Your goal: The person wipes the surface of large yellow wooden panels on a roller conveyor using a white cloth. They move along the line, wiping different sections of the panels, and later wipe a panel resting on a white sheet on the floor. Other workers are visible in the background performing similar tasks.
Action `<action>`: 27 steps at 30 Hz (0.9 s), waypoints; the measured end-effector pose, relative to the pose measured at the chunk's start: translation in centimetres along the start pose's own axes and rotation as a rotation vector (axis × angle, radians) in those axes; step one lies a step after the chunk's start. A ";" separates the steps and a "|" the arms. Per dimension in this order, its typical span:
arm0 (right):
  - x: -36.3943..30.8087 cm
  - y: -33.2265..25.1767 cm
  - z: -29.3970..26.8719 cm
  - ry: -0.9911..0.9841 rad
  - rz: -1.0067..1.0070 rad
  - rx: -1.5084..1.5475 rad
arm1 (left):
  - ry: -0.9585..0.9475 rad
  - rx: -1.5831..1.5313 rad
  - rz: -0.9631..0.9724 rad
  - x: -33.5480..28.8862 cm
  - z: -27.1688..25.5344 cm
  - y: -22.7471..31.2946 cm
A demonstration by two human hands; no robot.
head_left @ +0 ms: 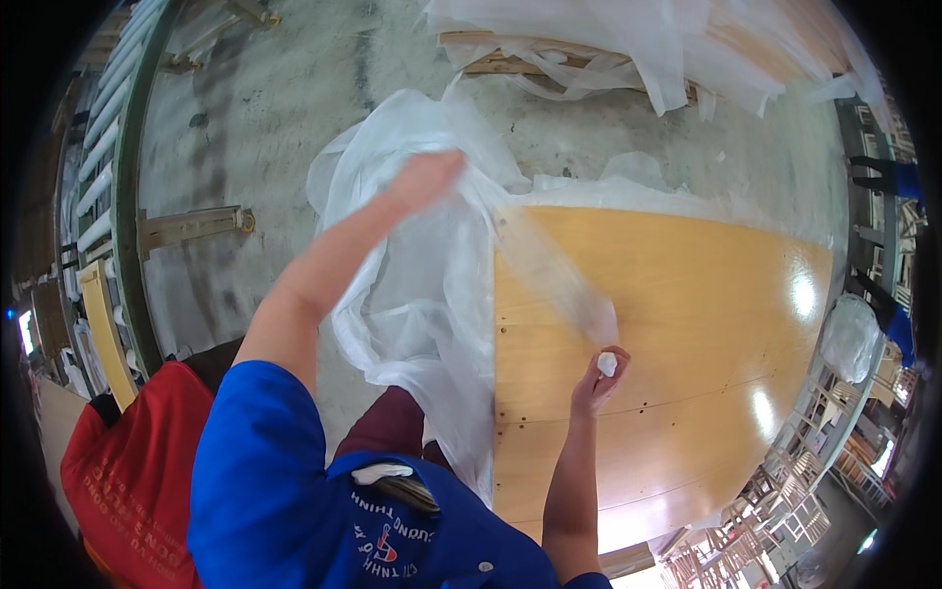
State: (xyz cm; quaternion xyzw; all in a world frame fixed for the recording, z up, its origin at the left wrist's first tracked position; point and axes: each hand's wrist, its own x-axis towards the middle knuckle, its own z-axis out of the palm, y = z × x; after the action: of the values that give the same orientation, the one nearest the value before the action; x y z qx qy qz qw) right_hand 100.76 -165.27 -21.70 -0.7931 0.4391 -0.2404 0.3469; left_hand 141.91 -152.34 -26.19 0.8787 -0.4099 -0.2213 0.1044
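Floor (260, 128): grey concrete with dark stains.
Rollers (101, 157): pale, in a row along a green rail (128, 196) at far left.
Wooden bar (191, 227): juts from the rail over the floor.
Yellow board (104, 329): stands near the rail's lower end.
Red top (137, 471): on a person at lower left, lettering across it.
Timber (505, 61): top, partly under white sheeting (633, 39).
Right edge: blue clothing (908, 182), rounded plastic bundle (850, 339).
Lower right: clustered pale frames (785, 506).
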 end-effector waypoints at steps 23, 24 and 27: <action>0.2 2.1 2.3 0.066 -0.098 -0.385 | -0.605 -0.367 0.054 3.4 0.8 4.9; 0.3 2.2 2.4 0.071 -0.114 -0.390 | -0.599 -0.373 0.060 2.4 0.8 3.7; 0.1 2.4 2.3 0.069 -0.130 -0.414 | -0.556 -0.497 -0.120 -0.9 -0.7 2.9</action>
State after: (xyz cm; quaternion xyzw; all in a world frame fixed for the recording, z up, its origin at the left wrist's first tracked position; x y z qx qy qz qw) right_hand 101.12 -165.45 -24.99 -0.8654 0.4387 -0.1940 0.1449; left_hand 139.72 -153.48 -24.27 0.7555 -0.3042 -0.5496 0.1862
